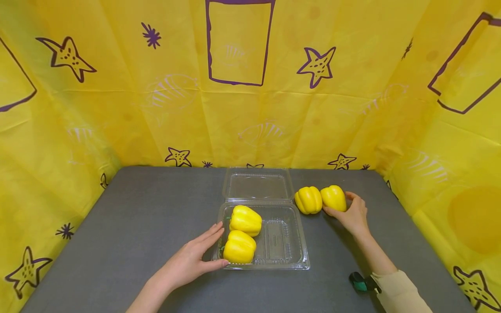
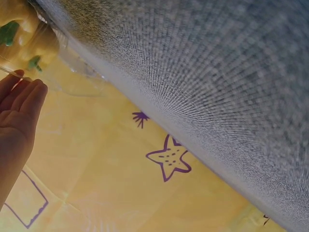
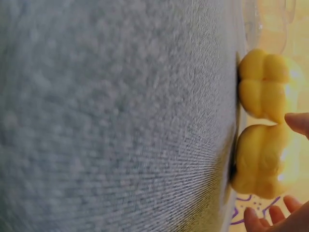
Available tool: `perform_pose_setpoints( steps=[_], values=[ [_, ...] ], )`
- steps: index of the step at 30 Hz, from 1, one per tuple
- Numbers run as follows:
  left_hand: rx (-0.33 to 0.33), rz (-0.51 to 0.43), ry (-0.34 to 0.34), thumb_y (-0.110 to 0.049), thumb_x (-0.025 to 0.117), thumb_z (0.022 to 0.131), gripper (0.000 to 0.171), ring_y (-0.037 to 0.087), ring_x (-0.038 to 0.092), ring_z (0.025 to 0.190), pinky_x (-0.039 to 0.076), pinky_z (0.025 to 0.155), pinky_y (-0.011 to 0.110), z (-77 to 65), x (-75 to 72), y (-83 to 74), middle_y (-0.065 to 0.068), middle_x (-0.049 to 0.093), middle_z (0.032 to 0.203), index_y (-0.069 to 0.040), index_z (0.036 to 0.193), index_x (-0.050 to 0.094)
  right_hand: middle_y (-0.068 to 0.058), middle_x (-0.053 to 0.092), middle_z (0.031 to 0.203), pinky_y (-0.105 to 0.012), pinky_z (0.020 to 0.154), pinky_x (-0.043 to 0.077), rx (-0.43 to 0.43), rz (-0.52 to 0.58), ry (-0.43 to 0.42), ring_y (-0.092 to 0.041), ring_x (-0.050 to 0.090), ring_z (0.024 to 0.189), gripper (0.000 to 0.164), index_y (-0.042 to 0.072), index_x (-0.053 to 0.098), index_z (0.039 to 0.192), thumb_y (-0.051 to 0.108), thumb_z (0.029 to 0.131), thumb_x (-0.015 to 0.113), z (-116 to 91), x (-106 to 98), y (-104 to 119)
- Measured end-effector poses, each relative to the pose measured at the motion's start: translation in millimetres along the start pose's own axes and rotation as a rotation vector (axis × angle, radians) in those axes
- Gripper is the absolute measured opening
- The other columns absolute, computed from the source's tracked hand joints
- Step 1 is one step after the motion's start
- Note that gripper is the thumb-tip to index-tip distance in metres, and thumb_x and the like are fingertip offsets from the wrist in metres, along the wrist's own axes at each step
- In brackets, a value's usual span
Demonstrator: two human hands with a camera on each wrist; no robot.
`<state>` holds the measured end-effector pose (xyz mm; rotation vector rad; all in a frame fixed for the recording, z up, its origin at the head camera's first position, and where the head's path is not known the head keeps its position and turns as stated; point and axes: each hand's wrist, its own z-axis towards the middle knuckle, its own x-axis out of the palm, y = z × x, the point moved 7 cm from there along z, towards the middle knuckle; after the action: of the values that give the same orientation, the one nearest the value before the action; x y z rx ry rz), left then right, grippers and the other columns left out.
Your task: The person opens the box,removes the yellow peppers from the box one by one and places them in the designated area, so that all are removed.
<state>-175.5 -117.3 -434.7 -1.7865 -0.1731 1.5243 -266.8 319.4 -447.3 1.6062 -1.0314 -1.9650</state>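
Holding the right hand (image 1: 354,216) out from the lower right, bare forearm angled up and left from a beige sleeve (image 1: 398,290). Spread about the right-hand yellow bell pepper (image 1: 334,198), with thumb on the left side, towards the neighbouring bell pepper (image 1: 308,200), and slightly bent fingers on the right; with a gap beside some fingertips in the right wrist view. Showing those 2 on the grey tabletop (image 1: 164,208), just right of the clear plastic clamshell container (image 1: 283,237).

Laying the left hand (image 1: 188,260) along the container's left rim, with straight fingers close together and thumb set apart at the near-left corner. Cannot tell any pressure there. Containing 2 more, the far bell pepper (image 1: 245,221) and near bell pepper (image 1: 240,247), in the left half, with green stems (image 2: 35,63) towards the left hand.
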Motion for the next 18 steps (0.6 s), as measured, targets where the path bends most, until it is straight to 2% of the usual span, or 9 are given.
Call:
perform_pose_setpoints(
  steps=[7,14,18],
  values=[
    [-0.001,0.004,-0.004,-0.058,0.072,0.08,0.087,0.024,0.037,0.139,0.039,0.105,0.05,0.1,-0.4,0.0,-0.001,0.032,0.157,-0.013,0.149,0.042,-0.034,0.027,0.139,-0.062,0.099,0.025,-0.105,0.012,-0.072,-0.051,0.02,0.127,0.088,-0.007,0.033,0.14,0.024,0.075,0.084,-10,-4,18],
    [0.007,0.014,-0.012,-0.054,0.074,0.08,0.086,0.024,0.037,0.139,0.039,0.105,0.05,-0.2,-0.7,-0.6,-0.001,0.032,0.157,-0.012,0.148,0.043,-0.029,0.028,0.14,-0.061,0.099,0.025,-0.203,0.03,-0.145,-0.047,0.02,0.127,0.085,-0.003,0.035,0.139,0.017,0.073,0.085,-18,-5,32],
    [0.005,0.011,-0.012,-0.053,0.074,0.08,0.085,0.024,0.037,0.139,0.039,0.105,0.05,0.2,-0.6,-0.7,-0.001,0.032,0.156,-0.012,0.148,0.043,-0.027,0.027,0.141,-0.062,0.098,0.025,-0.255,0.044,-0.152,-0.046,0.02,0.128,0.085,-0.001,0.035,0.139,0.017,0.073,0.085,-24,-4,41]
  ],
)
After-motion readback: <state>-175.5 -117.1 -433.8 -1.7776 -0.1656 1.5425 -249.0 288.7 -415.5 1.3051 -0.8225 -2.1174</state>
